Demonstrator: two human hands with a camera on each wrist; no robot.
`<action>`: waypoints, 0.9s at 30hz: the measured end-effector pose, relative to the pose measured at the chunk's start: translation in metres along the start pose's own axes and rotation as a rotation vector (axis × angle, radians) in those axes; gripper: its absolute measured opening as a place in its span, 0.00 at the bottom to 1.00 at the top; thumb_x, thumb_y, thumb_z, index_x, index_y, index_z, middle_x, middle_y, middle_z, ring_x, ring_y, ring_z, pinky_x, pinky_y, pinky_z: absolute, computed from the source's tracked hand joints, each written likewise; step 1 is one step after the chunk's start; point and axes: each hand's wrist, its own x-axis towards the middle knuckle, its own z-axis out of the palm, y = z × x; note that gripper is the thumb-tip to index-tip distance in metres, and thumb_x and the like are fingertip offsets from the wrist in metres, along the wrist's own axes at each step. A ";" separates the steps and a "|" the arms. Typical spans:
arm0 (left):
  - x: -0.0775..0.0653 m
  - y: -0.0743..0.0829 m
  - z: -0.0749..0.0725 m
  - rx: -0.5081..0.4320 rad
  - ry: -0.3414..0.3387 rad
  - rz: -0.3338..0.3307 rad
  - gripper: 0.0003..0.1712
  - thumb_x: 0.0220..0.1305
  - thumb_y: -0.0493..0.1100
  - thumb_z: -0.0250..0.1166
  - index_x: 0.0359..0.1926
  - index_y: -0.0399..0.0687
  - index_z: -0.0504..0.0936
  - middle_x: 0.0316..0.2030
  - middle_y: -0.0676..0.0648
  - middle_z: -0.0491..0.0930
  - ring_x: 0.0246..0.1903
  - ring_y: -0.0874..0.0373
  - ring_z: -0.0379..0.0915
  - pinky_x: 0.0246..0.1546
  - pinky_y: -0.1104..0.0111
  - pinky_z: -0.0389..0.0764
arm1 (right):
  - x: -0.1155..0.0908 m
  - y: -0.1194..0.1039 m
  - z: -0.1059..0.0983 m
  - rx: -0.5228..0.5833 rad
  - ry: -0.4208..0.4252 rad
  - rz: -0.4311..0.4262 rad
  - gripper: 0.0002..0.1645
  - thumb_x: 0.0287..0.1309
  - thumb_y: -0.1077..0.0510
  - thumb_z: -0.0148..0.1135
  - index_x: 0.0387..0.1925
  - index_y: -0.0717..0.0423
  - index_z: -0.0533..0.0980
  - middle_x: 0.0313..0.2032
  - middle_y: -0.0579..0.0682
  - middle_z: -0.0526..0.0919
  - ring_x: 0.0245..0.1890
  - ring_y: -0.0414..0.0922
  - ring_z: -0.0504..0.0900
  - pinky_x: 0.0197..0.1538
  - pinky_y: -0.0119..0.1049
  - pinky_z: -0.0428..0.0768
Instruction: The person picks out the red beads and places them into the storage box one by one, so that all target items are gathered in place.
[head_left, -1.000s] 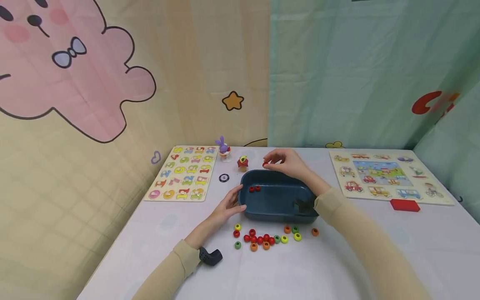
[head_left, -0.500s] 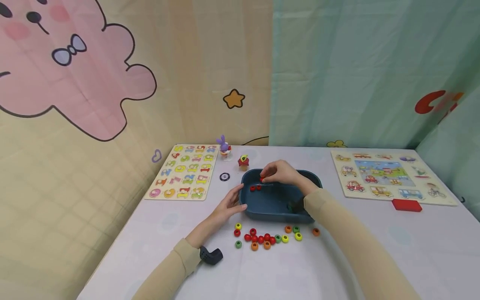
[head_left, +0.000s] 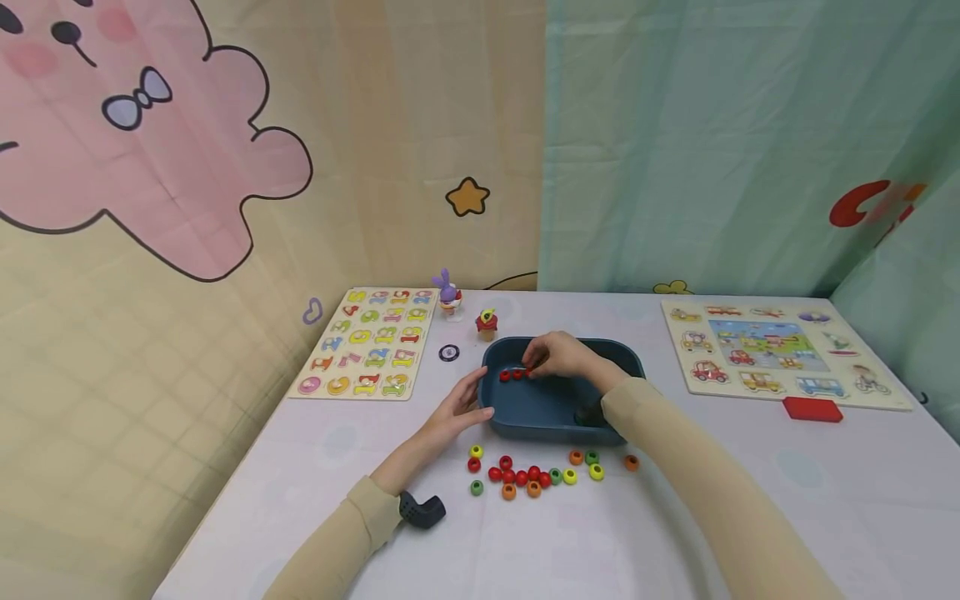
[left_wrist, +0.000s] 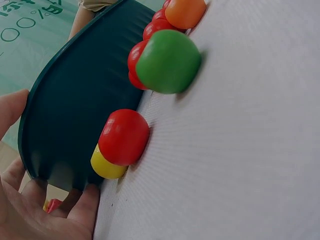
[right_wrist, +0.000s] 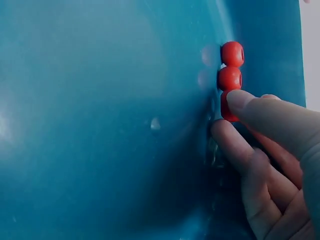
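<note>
A dark blue-green tray (head_left: 540,412) stands mid-table. My left hand (head_left: 452,410) rests against its left end, fingers along the outer wall and thumb at the near corner. Inside the tray, my right hand (head_left: 564,357) pinches a red bead (right_wrist: 227,110) between thumb and fingers, down at the floor by the far wall. That bead lines up with two red beads (right_wrist: 231,66) standing in a row. In front of the tray lie loose red beads (head_left: 521,478), orange beads (head_left: 533,489), green beads (head_left: 477,488) and yellow beads (head_left: 570,477).
A number puzzle board (head_left: 366,343) lies at the back left, a vehicle puzzle board (head_left: 780,350) at the right with a red block (head_left: 812,409) before it. Two small toy figures (head_left: 487,324) and a round dark disc (head_left: 449,353) sit behind the tray. A black curved piece (head_left: 424,512) lies beside my left sleeve.
My right hand has come from behind the tray's far rim, over it and down inside, bringing the red bead beside the other two. My left hand stays at the tray's end.
</note>
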 end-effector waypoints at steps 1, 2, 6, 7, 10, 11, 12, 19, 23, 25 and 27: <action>0.000 0.000 0.000 0.002 -0.001 -0.001 0.39 0.62 0.41 0.56 0.68 0.48 0.45 0.68 0.45 0.43 0.65 0.53 0.41 0.62 0.58 0.51 | 0.000 0.000 0.000 -0.014 0.000 -0.001 0.10 0.43 0.62 0.68 0.32 0.55 0.79 0.30 0.45 0.81 0.31 0.39 0.78 0.35 0.31 0.78; 0.000 0.000 0.000 0.003 -0.001 -0.001 0.39 0.62 0.41 0.56 0.68 0.48 0.45 0.68 0.45 0.43 0.65 0.53 0.41 0.62 0.58 0.51 | 0.000 -0.001 0.000 -0.031 -0.001 -0.004 0.10 0.43 0.62 0.68 0.32 0.54 0.79 0.29 0.44 0.81 0.31 0.39 0.78 0.34 0.32 0.78; 0.000 0.000 0.000 0.008 0.008 -0.003 0.39 0.62 0.41 0.56 0.68 0.48 0.45 0.68 0.46 0.43 0.65 0.53 0.41 0.62 0.58 0.52 | 0.001 -0.002 0.001 -0.054 -0.017 0.008 0.09 0.43 0.62 0.68 0.32 0.53 0.79 0.30 0.44 0.81 0.31 0.39 0.78 0.35 0.32 0.78; 0.000 0.000 0.000 0.009 0.012 -0.004 0.39 0.62 0.41 0.56 0.68 0.48 0.46 0.68 0.46 0.43 0.65 0.52 0.41 0.62 0.58 0.52 | 0.001 -0.003 0.001 -0.056 -0.021 0.017 0.09 0.43 0.62 0.68 0.32 0.53 0.79 0.30 0.44 0.81 0.31 0.39 0.78 0.36 0.32 0.78; -0.001 0.001 0.001 0.011 0.021 -0.012 0.38 0.62 0.40 0.56 0.68 0.50 0.46 0.68 0.46 0.44 0.65 0.51 0.41 0.61 0.58 0.54 | 0.002 -0.003 0.002 -0.059 -0.024 0.032 0.10 0.44 0.62 0.68 0.33 0.53 0.80 0.31 0.45 0.81 0.32 0.40 0.78 0.37 0.33 0.78; -0.001 0.000 0.001 0.011 0.023 -0.018 0.38 0.62 0.40 0.56 0.68 0.51 0.46 0.68 0.47 0.44 0.65 0.51 0.42 0.61 0.58 0.54 | 0.002 -0.003 0.002 -0.062 -0.025 0.037 0.11 0.44 0.62 0.68 0.34 0.53 0.80 0.32 0.45 0.81 0.33 0.40 0.78 0.38 0.33 0.78; -0.001 0.000 0.001 0.012 0.022 -0.022 0.38 0.62 0.41 0.56 0.68 0.52 0.47 0.68 0.48 0.44 0.65 0.51 0.42 0.61 0.58 0.55 | 0.002 -0.003 0.002 -0.063 -0.028 0.040 0.11 0.44 0.62 0.68 0.34 0.53 0.80 0.32 0.45 0.81 0.34 0.40 0.78 0.38 0.33 0.78; 0.003 -0.016 -0.002 -0.010 0.032 -0.014 0.38 0.61 0.42 0.58 0.68 0.57 0.49 0.67 0.50 0.47 0.65 0.52 0.43 0.62 0.56 0.52 | -0.009 -0.019 -0.019 -0.066 -0.048 0.021 0.17 0.44 0.61 0.68 0.40 0.54 0.79 0.38 0.47 0.81 0.38 0.42 0.78 0.40 0.34 0.78; 0.007 -0.027 -0.004 -0.006 0.055 -0.012 0.37 0.60 0.45 0.59 0.66 0.63 0.52 0.67 0.53 0.49 0.65 0.53 0.45 0.61 0.56 0.54 | -0.022 -0.037 -0.040 -0.021 -0.014 -0.065 0.19 0.46 0.61 0.66 0.44 0.58 0.77 0.40 0.52 0.80 0.37 0.43 0.79 0.42 0.37 0.78; 0.008 -0.028 -0.004 0.001 0.061 -0.010 0.37 0.59 0.47 0.59 0.66 0.64 0.52 0.67 0.53 0.49 0.64 0.53 0.45 0.60 0.55 0.56 | -0.031 -0.045 -0.048 0.006 0.010 -0.109 0.20 0.48 0.59 0.65 0.45 0.59 0.76 0.41 0.52 0.80 0.36 0.42 0.80 0.42 0.37 0.78; 0.008 -0.028 -0.004 0.004 0.065 -0.010 0.37 0.59 0.47 0.60 0.66 0.65 0.52 0.66 0.53 0.50 0.64 0.53 0.46 0.60 0.56 0.56 | -0.042 -0.052 -0.051 0.037 0.027 -0.140 0.20 0.49 0.57 0.65 0.46 0.58 0.76 0.41 0.51 0.80 0.35 0.41 0.80 0.42 0.36 0.78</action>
